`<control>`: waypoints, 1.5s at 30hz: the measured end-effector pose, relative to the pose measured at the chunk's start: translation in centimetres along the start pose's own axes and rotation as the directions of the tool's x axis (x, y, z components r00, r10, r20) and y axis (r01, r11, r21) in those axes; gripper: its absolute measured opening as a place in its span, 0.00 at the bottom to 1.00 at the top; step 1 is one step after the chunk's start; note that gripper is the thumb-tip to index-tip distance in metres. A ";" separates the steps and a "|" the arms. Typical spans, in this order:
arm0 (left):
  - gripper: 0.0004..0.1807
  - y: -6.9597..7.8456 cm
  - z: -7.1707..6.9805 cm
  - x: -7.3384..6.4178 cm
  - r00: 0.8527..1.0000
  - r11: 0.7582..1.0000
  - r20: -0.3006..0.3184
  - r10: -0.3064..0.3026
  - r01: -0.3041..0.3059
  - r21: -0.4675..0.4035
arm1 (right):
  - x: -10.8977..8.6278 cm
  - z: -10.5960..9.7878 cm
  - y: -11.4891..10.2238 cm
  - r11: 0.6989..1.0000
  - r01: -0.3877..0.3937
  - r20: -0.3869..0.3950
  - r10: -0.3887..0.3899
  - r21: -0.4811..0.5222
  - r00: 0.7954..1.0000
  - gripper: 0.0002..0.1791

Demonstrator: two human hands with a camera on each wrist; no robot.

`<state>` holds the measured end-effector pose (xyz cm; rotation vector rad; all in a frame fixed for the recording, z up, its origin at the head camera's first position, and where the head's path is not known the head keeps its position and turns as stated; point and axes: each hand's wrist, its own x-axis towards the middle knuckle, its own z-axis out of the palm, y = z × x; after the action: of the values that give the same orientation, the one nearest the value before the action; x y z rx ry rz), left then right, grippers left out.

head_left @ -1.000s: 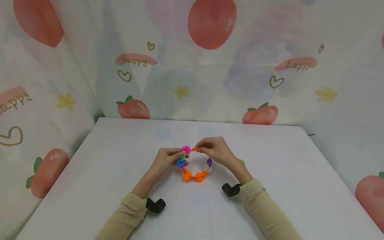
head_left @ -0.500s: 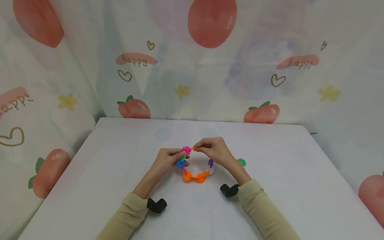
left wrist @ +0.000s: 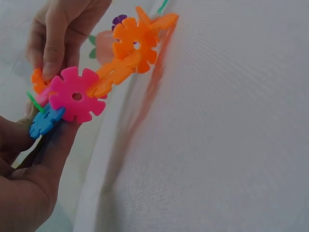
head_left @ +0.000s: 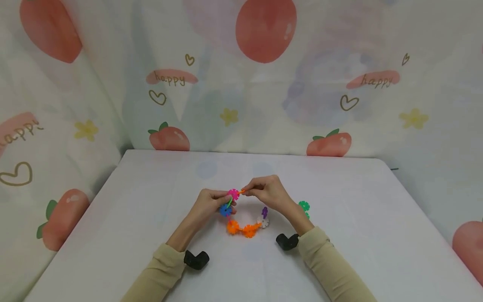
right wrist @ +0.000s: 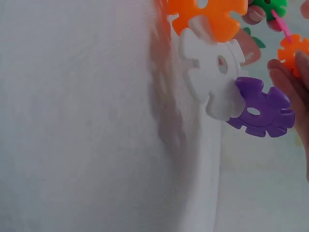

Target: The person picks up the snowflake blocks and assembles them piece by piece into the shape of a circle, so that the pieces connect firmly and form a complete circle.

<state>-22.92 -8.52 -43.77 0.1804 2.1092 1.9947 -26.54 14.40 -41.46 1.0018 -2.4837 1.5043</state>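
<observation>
A curved chain of notched plastic snowflake discs hangs between my hands in the head view. My left hand pinches its far left end, by the pink disc, a green disc and a blue disc. Between thumb and fingertips, my right hand pinches an orange disc, edge-on and right at the pink disc's rim. A second pink disc links the blue disc to further orange discs. After these come a white disc and a purple disc at the loose end.
Green discs lie on the white-covered table beyond my right wrist, partly hidden by it. Black elbow-shaped pieces sit at both sleeve cuffs. A printed cloth hangs behind the table.
The orange disc has turned from flatter to edge-on and come against the pink disc. My right wrist has shifted slightly left, uncovering more of the green discs. The left hand keeps its hold.
</observation>
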 end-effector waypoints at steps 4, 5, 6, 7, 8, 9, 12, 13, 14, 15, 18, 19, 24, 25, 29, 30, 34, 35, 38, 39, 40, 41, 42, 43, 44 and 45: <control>0.17 0.4 0.2 0.1 1.000 0.999 -0.026 0.012 -0.013 -0.043 | 0.1 0.2 -0.3 0.999 -0.032 -0.035 0.033 0.021 0.999 0.04; 0.17 0.5 0.2 0.1 0.999 0.999 -0.031 0.014 -0.015 -0.047 | 0.1 0.2 -0.4 0.999 -0.042 -0.038 0.043 0.029 0.998 0.04; 0.17 0.6 0.2 0.0 0.999 0.998 -0.035 0.012 -0.014 -0.053 | 0.1 0.2 -0.5 0.998 -0.052 -0.040 0.053 0.032 0.998 0.03; 0.16 0.7 0.2 0.0 0.999 0.999 -0.036 0.011 -0.013 -0.050 | 0.1 0.2 -0.6 0.998 -0.060 -0.037 0.061 0.036 0.997 0.03; 0.16 0.7 0.2 0.0 0.999 0.999 -0.035 0.003 -0.005 -0.047 | 0.1 0.2 -0.6 0.997 -0.067 -0.030 0.068 0.040 0.997 0.03; 0.16 0.7 0.2 0.0 1.000 0.999 -0.031 -0.002 0.001 -0.040 | 0.1 0.1 -0.6 0.997 -0.072 -0.019 0.073 0.043 0.997 0.03; 0.15 0.6 0.2 -0.1 1.000 0.999 -0.017 -0.016 0.016 -0.028 | -0.1 0.0 -0.6 0.995 -0.077 0.014 0.077 0.055 0.997 0.04; 0.15 0.6 0.3 -0.1 1.000 0.999 -0.016 -0.022 0.022 -0.029 | -0.1 -0.1 -0.5 0.996 -0.067 0.023 0.066 0.059 0.998 0.05; 0.15 0.6 0.3 -0.1 1.000 0.999 -0.013 -0.028 0.027 -0.030 | -0.1 -0.2 -0.5 0.996 -0.059 0.031 0.057 0.063 0.998 0.05; 0.15 0.5 0.4 -0.1 1.000 0.999 -0.008 -0.028 0.027 -0.027 | -0.1 -0.3 -0.5 0.997 -0.047 0.039 0.045 0.068 0.998 0.05; 0.15 0.5 0.4 -0.1 0.999 0.999 -0.001 -0.039 0.038 -0.025 | 0.0 -0.5 -0.5 0.998 -0.016 0.058 0.012 0.062 0.998 0.06; 0.15 0.5 0.4 -0.1 0.999 0.999 0.001 -0.038 0.038 -0.021 | 0.1 -0.5 -0.5 0.998 -0.011 0.065 0.007 0.061 0.998 0.06; 0.15 0.7 0.4 0.1 0.999 0.999 0.011 -0.031 0.032 -0.019 | 0.4 -0.8 -0.5 0.999 -0.038 0.066 0.036 0.030 0.997 0.03; 0.16 0.7 0.4 0.1 0.999 0.999 0.020 -0.025 0.026 -0.021 | 0.4 -1.0 -0.6 0.999 -0.052 0.064 0.051 0.010 0.997 0.03; 0.17 0.7 0.3 0.2 0.999 0.999 0.048 -0.007 0.009 -0.052 | 0.0 -1.8 -0.9 0.992 -0.089 0.069 0.096 -0.092 0.993 0.08; 0.17 0.7 0.2 0.1 0.999 0.998 0.049 -0.010 0.013 -0.063 | -0.3 -2.1 -0.9 0.988 -0.088 0.065 0.096 -0.126 0.993 0.10; 0.17 0.5 -0.4 0.2 0.999 0.996 0.034 -0.003 0.006 -0.087 | -0.8 -3.4 -0.8 0.967 -0.078 0.037 0.090 -0.242 0.995 0.12; 0.17 0.6 -0.6 0.2 1.000 0.996 0.028 -0.003 0.006 -0.089 | -1.0 -3.8 -0.8 0.961 -0.082 0.036 0.095 -0.262 0.995 0.11; 0.19 0.7 -0.7 0.2 1.000 0.996 0.020 -0.012 0.014 -0.092 | -1.7 -4.7 -0.6 0.943 -0.109 0.063 0.136 -0.314 0.989 0.11; 0.20 0.7 -0.7 0.2 1.000 0.995 0.019 -0.017 0.019 -0.096 | -2.0 -5.0 -0.5 0.936 -0.119 0.076 0.152 -0.330 0.985 0.11; 0.21 0.7 -0.7 0.2 1.000 0.995 0.019 -0.024 0.025 -0.094 | -2.4 -5.2 -0.3 0.931 -0.130 0.086 0.168 -0.341 0.982 0.11; 0.22 0.7 -0.7 0.2 0.999 0.995 0.020 -0.029 0.031 -0.090 | -2.7 -5.5 -0.2 0.925 -0.141 0.095 0.185 -0.354 0.978 0.11; 0.22 0.7 -0.6 0.2 0.999 0.996 0.020 -0.034 0.036 -0.086 | -3.0 -5.8 -0.1 0.918 -0.151 0.101 0.201 -0.367 0.974 0.11; 0.23 0.6 -0.6 0.2 0.999 0.996 0.020 -0.040 0.042 -0.079 | -3.2 -6.1 0.1 0.913 -0.154 0.108 0.209 -0.378 0.972 0.11; 0.23 0.4 -0.5 0.2 0.999 0.997 0.016 -0.043 0.044 -0.071 | -3.4 -6.4 0.3 0.906 -0.159 0.116 0.220 -0.392 0.968 0.11; 0.23 0.3 -0.5 0.2 0.999 0.997 0.011 -0.048 0.049 -0.065 | -3.6 -6.7 0.5 0.901 -0.162 0.123 0.229 -0.401 0.966 0.12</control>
<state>-23.23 -8.91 -43.44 0.1262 2.0194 2.0273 -25.74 21.76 -39.69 0.8566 -2.9171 0.9273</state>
